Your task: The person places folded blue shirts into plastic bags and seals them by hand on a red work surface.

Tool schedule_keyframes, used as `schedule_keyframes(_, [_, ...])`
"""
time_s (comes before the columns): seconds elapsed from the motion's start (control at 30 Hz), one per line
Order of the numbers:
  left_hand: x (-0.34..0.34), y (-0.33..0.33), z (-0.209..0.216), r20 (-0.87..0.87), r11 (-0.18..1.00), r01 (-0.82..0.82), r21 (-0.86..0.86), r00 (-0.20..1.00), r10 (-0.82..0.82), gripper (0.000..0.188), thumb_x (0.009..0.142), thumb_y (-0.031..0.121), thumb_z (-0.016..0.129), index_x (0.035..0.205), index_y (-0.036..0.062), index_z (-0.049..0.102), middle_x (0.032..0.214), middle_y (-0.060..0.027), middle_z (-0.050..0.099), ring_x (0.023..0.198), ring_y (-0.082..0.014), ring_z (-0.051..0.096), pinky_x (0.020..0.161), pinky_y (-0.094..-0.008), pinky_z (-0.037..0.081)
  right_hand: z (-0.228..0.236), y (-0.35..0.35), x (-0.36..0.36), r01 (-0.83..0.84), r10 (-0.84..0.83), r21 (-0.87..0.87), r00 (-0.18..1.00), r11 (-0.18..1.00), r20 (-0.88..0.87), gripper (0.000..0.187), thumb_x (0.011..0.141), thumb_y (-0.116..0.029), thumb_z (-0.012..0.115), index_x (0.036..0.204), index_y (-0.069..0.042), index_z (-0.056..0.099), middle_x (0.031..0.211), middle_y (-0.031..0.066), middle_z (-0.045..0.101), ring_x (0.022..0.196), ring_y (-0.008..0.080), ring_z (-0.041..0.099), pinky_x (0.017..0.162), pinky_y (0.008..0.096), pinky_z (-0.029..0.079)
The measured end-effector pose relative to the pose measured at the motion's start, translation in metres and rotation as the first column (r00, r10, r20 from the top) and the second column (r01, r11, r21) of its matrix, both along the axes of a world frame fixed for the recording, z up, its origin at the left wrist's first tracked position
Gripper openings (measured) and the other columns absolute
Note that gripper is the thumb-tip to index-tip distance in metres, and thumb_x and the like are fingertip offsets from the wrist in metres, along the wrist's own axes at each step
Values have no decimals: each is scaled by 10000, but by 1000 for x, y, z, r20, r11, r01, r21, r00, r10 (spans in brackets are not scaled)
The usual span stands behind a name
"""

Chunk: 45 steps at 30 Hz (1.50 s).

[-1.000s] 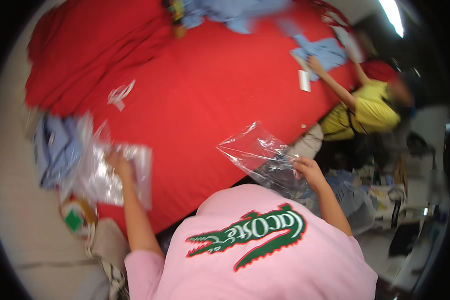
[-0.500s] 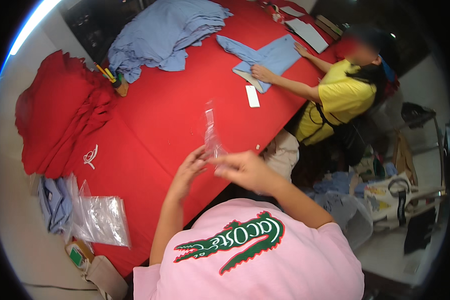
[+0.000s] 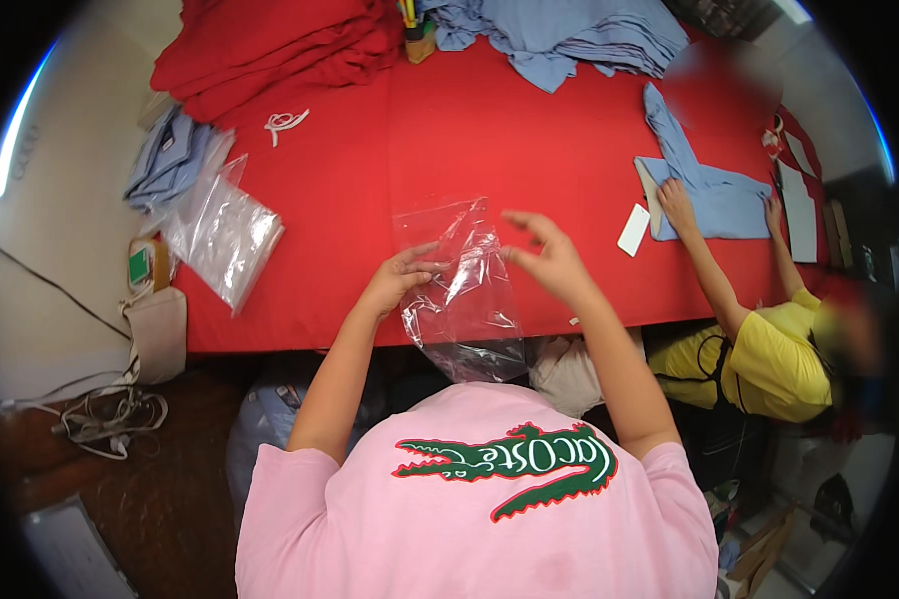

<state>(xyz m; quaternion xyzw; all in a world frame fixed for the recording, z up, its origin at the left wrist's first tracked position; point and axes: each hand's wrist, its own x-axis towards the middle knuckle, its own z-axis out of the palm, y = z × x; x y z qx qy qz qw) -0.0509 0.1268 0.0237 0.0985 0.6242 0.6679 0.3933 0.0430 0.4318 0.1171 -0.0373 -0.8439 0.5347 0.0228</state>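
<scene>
A clear plastic bag (image 3: 459,309) hangs spread out in front of my chest, over the near edge of the red-covered table. My left hand (image 3: 402,283) grips the bag by its left side, the fingertips showing against the film. At the bag's right edge is my right hand (image 3: 554,262), its fingers apart and curved, the thumb close to the film. Whether that thumb touches the bag is hard to tell. More clear plastic bags (image 3: 225,235) lie in a flat stack on the table to the left.
Red garments (image 3: 280,55) and light blue garments (image 3: 579,40) are heaped at the back. A folded blue garment (image 3: 168,155) sits far left, near a white cord (image 3: 286,124). On the right, a co-worker in yellow (image 3: 759,359) handles a blue shirt (image 3: 714,200) beside a white card (image 3: 633,230).
The bag has gone from a narrow, bunched strip to a wide sheet. My hands have moved apart, and the view has swung so the table lies straight ahead.
</scene>
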Motion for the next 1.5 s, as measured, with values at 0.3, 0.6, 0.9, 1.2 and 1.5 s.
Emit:
schedule_keyframes(0.3, [-4, -24, 45, -19, 995, 19, -102, 1000, -21, 600, 959, 49, 743, 1539, 49, 593, 1237, -134, 792, 1218, -187, 712, 1110, -354, 511, -55, 3, -98, -205, 330, -363, 886, 909, 327, 354, 940, -98, 819, 1281, -52, 734, 1152, 76, 747, 1070, 157, 708, 964, 328, 561])
schedule_keyframes(0.6, [-27, -36, 18, -77, 941, -305, -148, 952, 297, 316, 996, 169, 797, 1216, -29, 688, 931, -64, 768, 895, -168, 742, 859, -281, 574, -55, -39, -77, 93, 65, -620, 971, 779, 228, 174, 1015, -61, 733, 1177, 2, 739, 1014, 59, 768, 902, 132, 729, 815, 278, 586])
schedule_keyframes(0.9, [-57, -40, 0, 236, 936, -298, 189, 939, 251, 320, 1136, 392, 583, 1031, 109, 686, 943, 0, 716, 939, -189, 731, 952, -324, 501, -44, -55, -65, 199, 148, -821, 935, 534, 323, 222, 1016, -77, 725, 1220, 9, 720, 1037, 77, 757, 905, 158, 734, 862, 299, 600])
schedule_keyframes(1.2, [-95, -58, -6, 324, 967, -85, 240, 946, 3, 362, 1155, 416, 525, 953, 133, 627, 782, -45, 651, 982, -307, 782, 1020, -420, 533, -82, -64, -62, 146, 63, -757, 969, 637, 239, 252, 1081, -258, 656, 1187, -45, 740, 1086, 61, 769, 1012, 138, 687, 1010, 336, 521])
schedule_keyframes(1.5, [-116, -69, 6, 272, 949, -206, 240, 952, 138, 256, 1145, 377, 552, 1145, 136, 638, 1224, -146, 777, 1233, -266, 704, 1138, -431, 482, -61, -113, -79, 156, 93, -686, 946, 711, 311, 484, 1058, -464, 651, 1251, -41, 787, 1352, 102, 740, 1371, 215, 588, 1237, 404, 347])
